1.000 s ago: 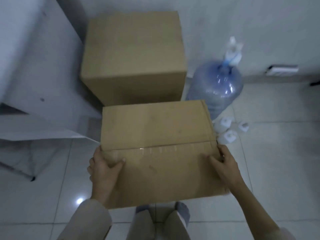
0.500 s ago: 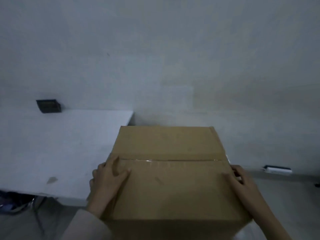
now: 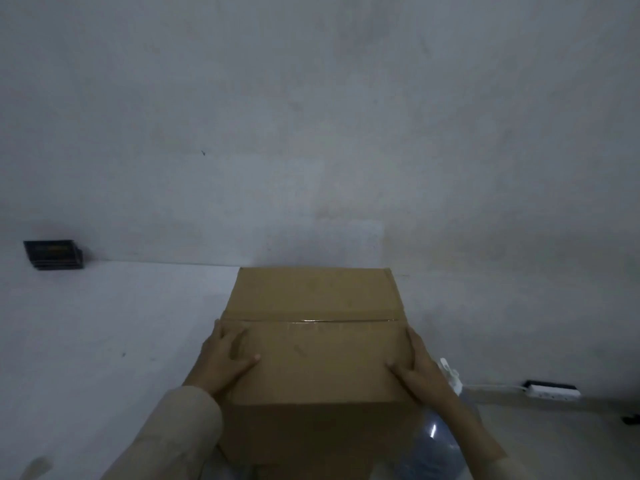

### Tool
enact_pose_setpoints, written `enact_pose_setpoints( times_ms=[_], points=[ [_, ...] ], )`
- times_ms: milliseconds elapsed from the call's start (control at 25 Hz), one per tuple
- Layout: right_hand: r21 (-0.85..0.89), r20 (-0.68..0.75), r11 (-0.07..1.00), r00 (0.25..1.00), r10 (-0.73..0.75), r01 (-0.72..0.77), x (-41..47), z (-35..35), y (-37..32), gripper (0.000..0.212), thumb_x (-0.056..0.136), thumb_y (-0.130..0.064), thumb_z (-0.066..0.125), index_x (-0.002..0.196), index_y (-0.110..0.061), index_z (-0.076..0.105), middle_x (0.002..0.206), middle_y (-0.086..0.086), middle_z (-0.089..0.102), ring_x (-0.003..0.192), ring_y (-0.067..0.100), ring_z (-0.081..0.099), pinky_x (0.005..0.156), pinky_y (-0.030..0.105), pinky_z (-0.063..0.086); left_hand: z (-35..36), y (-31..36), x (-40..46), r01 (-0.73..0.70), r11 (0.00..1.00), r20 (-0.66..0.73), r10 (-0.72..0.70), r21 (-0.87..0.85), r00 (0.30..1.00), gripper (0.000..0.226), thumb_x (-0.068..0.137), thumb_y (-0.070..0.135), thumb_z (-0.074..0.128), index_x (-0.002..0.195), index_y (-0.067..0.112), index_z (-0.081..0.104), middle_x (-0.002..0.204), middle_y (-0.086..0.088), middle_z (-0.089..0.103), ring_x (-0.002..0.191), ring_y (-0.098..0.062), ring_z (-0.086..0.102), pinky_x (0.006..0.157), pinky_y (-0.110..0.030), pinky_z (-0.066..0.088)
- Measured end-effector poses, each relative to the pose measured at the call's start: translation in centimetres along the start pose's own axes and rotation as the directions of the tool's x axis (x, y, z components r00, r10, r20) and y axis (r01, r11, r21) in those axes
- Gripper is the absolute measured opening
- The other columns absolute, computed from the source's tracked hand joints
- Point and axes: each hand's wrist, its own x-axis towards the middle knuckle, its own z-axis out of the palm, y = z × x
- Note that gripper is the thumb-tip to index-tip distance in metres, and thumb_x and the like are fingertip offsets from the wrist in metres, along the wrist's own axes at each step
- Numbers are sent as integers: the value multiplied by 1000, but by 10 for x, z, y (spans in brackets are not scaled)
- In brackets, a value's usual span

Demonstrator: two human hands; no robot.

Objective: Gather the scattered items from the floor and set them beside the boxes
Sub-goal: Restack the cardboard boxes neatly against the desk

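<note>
Box: taped brown cardboard box point(image 3: 313, 344), left edge beside white bench point(image 3: 104, 323).
Fingers: left hand point(image 3: 225, 355) and right hand point(image 3: 420, 370) grip its top side edges.

plain brown cardboard box point(image 3: 313, 344), closed, flaps shut w/ a strip of clear shiny tape running side to side across the top seam. held up off the floor, roughly level, top face and near front face both showing, far edge toward the grey wall. left hand point(image 3: 225, 358) grips its left top edge, thumb lying on the top panel, rest of the fingers over the side. right hand point(image 3: 420, 370) grips the right top edge the same way, thumb on top pointing inward. box sits just right of the white desk point(image 3: 104, 323), its left far corner overlapping the desk's edge from here; touching or not, can't tell.
</note>
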Motion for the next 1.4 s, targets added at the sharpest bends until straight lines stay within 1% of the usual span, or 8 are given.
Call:
enact_pose_setpoints(
  times_ms=[80,200,360,520,680,880,1240,1400],
  points=[
    [30,-146,1000,989,-2,6,12,20,2,60,89,-26,57,142,-18,29,145,8,41,129,28,43,102,32,34,12,-10,16,-23,988,-21,27,151,999,70,83,56,53,143,32,27,159,-2,0,145,-27,9,115,-44,22],
    [-106,-347,994,938,-20,-18,37,26,-8,42,93,-29,49,132,-18,46,134,10,53,121,31,51,97,36,39,14,-4,41,-78,961,-77,102,265,992,67,86,60,42,144,31,26,158,5,10,146,-24,4,115,-45,17],
    [-205,-394,978,917,-54,-30,78,22,-27,32,93,-28,48,123,-20,54,121,14,60,108,35,57,85,37,43,7,8,87,-142,965,-115,170,223,979,60,85,57,34,131,22,50,146,3,43,140,-21,27,114,-45,22],
    [-217,-436,976,897,-69,-30,106,24,-28,29,93,-25,47,120,-22,56,122,11,60,105,35,57,81,35,41,12,10,115,-213,952,-154,250,221,956,42,93,44,41,123,21,57,137,3,53,132,-17,41,115,-41,19],
    [-192,-463,981,884,-59,-35,124,25,-28,29,92,-26,46,117,-21,59,121,10,61,104,34,58,78,32,38,7,16,125,-296,929,-258,349,223,901,49,87,42,35,102,10,69,104,-7,71,97,-24,61,95,-35,39],
    [-208,-482,978,872,-89,-16,139,28,-24,33,89,-31,40,114,-22,61,115,10,62,97,34,58,79,37,44,7,16,132,-355,903,-275,414,241,868,55,84,42,29,84,7,71,81,-8,72,73,-26,62,70,-32,47],
    [-94,-620,995,781,-76,23,135,36,-21,36,82,-25,35,94,-14,67,101,10,62,77,21,52,67,28,33,12,10,131,-450,852,-274,515,267,812,47,81,44,37,86,12,72,89,-3,73,83,-24,66,71,-29,50],
    [-71,-656,995,748,-99,70,126,37,-13,32,80,-22,37,87,-11,66,99,8,62,77,19,52,67,27,33,23,9,120,-408,852,-370,513,328,774,47,86,34,32,75,6,68,74,-9,69,69,-28,62,56,-31,46]
  ],
)
